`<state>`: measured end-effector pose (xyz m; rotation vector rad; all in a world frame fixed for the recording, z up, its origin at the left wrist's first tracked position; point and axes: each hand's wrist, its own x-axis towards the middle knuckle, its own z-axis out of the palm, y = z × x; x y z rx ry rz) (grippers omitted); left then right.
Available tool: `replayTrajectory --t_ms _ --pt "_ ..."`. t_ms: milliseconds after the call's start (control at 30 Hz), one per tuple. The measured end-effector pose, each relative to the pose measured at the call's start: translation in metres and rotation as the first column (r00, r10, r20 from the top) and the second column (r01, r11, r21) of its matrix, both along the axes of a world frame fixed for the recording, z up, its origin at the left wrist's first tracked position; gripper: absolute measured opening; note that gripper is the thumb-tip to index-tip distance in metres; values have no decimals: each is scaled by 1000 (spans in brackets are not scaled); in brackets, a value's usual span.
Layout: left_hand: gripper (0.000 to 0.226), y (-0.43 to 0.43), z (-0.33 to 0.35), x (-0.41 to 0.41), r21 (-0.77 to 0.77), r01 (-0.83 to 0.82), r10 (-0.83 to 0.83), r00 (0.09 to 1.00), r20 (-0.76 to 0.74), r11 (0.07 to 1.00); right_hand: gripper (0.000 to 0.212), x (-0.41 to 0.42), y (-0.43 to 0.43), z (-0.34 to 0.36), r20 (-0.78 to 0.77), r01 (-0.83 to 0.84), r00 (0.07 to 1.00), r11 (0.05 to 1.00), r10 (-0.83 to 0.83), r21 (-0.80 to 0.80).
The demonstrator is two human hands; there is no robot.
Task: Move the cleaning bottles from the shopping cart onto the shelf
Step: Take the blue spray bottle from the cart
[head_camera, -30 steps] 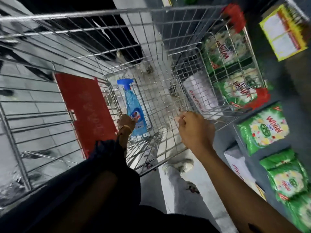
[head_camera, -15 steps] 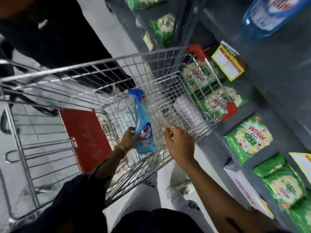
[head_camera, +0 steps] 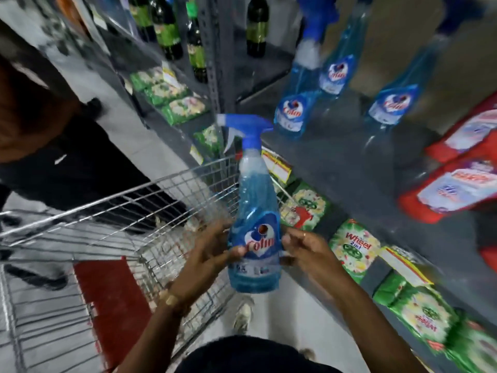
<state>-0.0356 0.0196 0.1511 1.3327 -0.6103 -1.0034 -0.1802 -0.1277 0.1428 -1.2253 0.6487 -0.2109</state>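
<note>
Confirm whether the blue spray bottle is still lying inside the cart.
No: the spray bottle is upright above the cart, held between the left hand and right hand.

**Setting: retail shop aisle**

Grey metal shelf (head_camera: 336, 162) stocked in rows: matching blue spray bottles (head_camera: 291, 114), green detergent packets (head_camera: 355, 251), red pouches (head_camera: 454, 189), dark green-labelled bottles (head_camera: 166, 30). Yellow price tags (head_camera: 277, 166) on the shelf edges. Wire shopping cart (head_camera: 113, 211) stands just beside the shelving.

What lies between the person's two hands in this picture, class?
In the head view, an upright blue spray bottle with a blue trigger top sits between the left hand and the right hand, above the wire shopping cart.
</note>
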Motion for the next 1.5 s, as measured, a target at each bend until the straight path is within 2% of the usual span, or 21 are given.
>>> replayTrajectory --t_ms 133,233,400,533,667,767,900,1033,1167,1333,1500 --pt "39 -26 -5 -37 -3 51 -51 997 -64 999 26 -50 -6 8 25 125 992 992 -124 -33" --pt "36 -39 -11 -57 29 102 -101 994 -40 994 31 -77 -7 4 13 202 979 979 -202 -9" --pt "37 -61 -14 -72 98 186 -191 981 42 978 24 -102 -8 -2 14 302 953 953 -302 6" --pt "27 -83 -15 -77 115 218 -229 970 84 969 26 -109 -18 -3 30 361 932 932 -362 23" --pt "28 -105 -9 -75 70 265 -271 958 96 962 26 -107 -33 1 86 406 910 914 -406 14" --pt "30 -130 -1 -66 18 273 -272 949 160 962 22 -94 -52 4 129 457 885 888 -448 -55" --pt "37 -183 10 -39 -58 245 -215 925 315 968 26 -60 -93 9 258 582 807 789 -531 -197" --pt "38 -234 22 -19 -141 253 -196 924 328 957 31 -27 -132 16 353 673 735 682 -578 -284" --pt "57 -271 15 -6 -156 266 -200 917 345 951 35 -10 -161 8 375 707 707 581 -599 -404" --pt "32 -299 2 -5 -189 223 -148 926 347 956 35 -3 -186 -4 332 696 683 443 -650 -566" --pt "34 -306 10 -8 -178 216 -139 919 368 960 39 -1 -190 -3 293 681 689 454 -663 -575"
